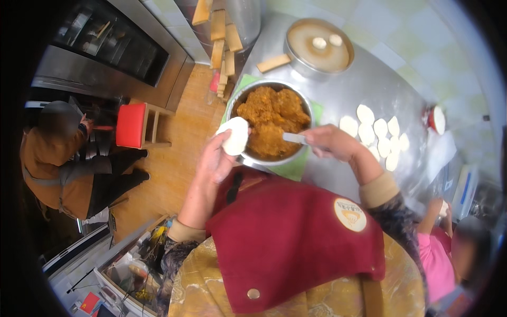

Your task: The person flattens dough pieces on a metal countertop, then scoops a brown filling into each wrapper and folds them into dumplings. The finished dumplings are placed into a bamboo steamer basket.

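Observation:
A round white dough wrapper [234, 136] rests in my left hand [218, 158], at the near left rim of a steel bowl. Brown minced filling [273, 115] is heaped inside this metal bowl [253, 161], which stands on a green cloth [295, 168]. My right hand [330, 142] grips a flat, pale spatula [294, 138], its blade over the filling near the bowl's right side. Several flattened dough wrappers [366, 133] lie on the steel table to the right of that hand.
A round steamer tray [317, 67] holding two small buns [319, 42] sits at the back of the steel table [332, 89]. Stacked wooden-handled steamers [218, 25] rise at back left. One person [67, 166] is by a red-seated stool [130, 125]; another [435, 261] handles dough at right.

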Motion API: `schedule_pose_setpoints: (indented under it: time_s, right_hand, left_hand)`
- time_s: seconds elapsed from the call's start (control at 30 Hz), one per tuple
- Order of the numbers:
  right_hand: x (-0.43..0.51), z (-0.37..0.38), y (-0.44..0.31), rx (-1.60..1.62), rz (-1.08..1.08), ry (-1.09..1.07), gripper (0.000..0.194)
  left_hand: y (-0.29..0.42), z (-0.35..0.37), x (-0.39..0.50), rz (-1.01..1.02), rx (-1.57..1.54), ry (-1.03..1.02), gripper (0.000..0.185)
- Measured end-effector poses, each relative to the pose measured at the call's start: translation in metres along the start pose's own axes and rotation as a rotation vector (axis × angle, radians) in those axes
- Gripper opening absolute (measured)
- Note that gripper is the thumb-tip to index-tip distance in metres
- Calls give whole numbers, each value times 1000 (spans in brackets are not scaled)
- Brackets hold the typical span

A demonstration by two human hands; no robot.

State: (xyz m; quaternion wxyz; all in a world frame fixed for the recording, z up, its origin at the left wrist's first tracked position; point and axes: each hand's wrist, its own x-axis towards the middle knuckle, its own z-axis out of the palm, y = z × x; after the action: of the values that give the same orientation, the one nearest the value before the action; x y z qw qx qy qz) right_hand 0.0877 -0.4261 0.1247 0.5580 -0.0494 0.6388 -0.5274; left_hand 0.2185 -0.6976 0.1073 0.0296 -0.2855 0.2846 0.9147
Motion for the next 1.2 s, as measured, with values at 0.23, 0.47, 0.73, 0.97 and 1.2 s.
schedule_pose_setpoints:
  time_s: [0.23, 0.47, 0.73, 0.97, 1.2]
  right_hand:
    - [24, 58, -4, -160, -630, 557, 34]
    - [44, 83, 8, -1045, -895, 954, 56]
    - [16, 73, -1, -864, -992, 829, 46]
    - [8, 66, 1, -1009, -956, 864, 48]
    - [-15, 32, -15, -855, -933, 654, 35]
  left_hand:
    - [-17, 61, 49, 62, -436, -76, 38]
    - [-14, 76, 65, 87, -541, -79, 41]
    - [-7, 51, 56, 22, -471, -56, 39]
    - [-9, 43, 55, -24, -411, -155, 44]
    - [-2, 43, 52, -142, -415, -242, 53]
